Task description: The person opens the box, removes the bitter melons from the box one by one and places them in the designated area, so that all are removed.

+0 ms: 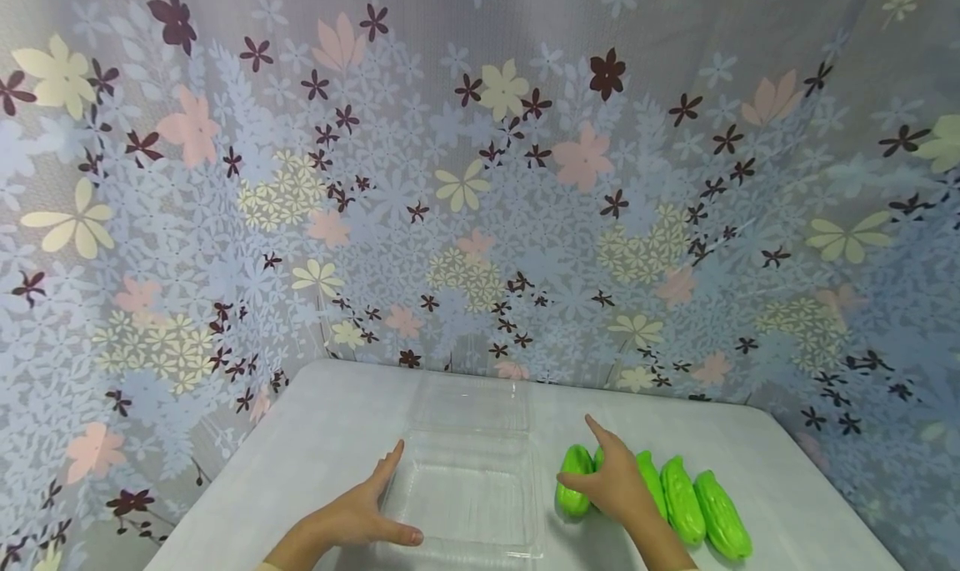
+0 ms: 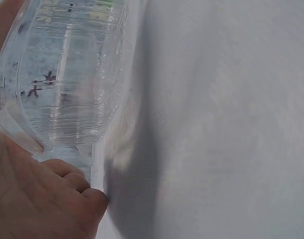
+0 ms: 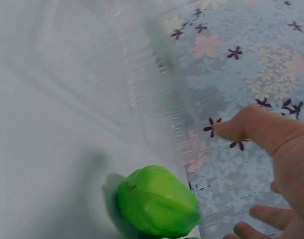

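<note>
A clear plastic clamshell box (image 1: 537,504) lies opened on the table, its lid (image 1: 471,404) folded back toward the wall. At the box's near left corner is my left hand (image 1: 348,513), index finger stretched along the left side and thumb by the front rim. In the left wrist view its other fingers (image 2: 75,181) bend close to the tabletop under the rim. My right hand (image 1: 617,479) hovers above a row of glossy, bright green, gourd-like vegetables, thumb and index finger spread apart. The leftmost green vegetable (image 1: 576,463) lies below the thumb; another is partly hidden by the hand.
More green vegetables (image 1: 682,500) lie slanted side by side to the right, the outermost one (image 1: 722,514) nearest the table's right side. A white table (image 1: 277,446) carries everything. Behind it hangs a flower-patterned curtain (image 1: 465,179).
</note>
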`<state>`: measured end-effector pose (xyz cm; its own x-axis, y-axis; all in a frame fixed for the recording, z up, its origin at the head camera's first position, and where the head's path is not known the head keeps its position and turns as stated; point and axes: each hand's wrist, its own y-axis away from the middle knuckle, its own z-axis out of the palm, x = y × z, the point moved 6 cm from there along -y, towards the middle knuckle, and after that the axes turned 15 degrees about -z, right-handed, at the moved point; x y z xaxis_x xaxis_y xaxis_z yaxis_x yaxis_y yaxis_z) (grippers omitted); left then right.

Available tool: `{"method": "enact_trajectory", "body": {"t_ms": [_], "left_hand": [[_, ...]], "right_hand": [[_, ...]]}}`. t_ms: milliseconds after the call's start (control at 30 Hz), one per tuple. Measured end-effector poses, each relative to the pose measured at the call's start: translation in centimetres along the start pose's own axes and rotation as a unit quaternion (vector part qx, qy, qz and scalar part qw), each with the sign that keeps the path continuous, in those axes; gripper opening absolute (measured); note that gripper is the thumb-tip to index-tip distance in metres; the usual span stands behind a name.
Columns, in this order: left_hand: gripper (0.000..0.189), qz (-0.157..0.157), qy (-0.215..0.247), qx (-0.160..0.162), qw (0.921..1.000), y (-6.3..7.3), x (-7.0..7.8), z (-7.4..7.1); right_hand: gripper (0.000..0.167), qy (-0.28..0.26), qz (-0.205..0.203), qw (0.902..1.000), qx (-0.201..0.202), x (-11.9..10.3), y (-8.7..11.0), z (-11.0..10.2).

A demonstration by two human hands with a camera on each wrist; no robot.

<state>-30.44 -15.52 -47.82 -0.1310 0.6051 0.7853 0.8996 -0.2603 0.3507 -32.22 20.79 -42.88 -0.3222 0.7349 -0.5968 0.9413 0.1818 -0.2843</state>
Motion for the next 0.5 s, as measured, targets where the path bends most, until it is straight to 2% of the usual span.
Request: {"method": "enact_trajectory", "body": {"t_ms": [100, 267, 500], "left_hand": [[0.130, -0.001, 0.001, -0.001, 1.0000, -0.1, 0.0, -0.1], [0.131, -0.008, -0.003, 0.002, 1.0000, -0.2, -0.1, -0.1], [0.130, 0.012, -0.008, -0.002, 0.9999, -0.2, 0.1, -0.2]], "right_hand": [[0.108, -0.092, 0.001, 0.9950, 0.039, -0.4, -0.1, -0.8], [0.103, -0.220, -0.003, 0.9736, 0.063, -1.3, -0.2, -1.0], [0.098, -0.276, -0.045, 0.9590, 0.045, -2.2, 0.2, -0.1]]}}
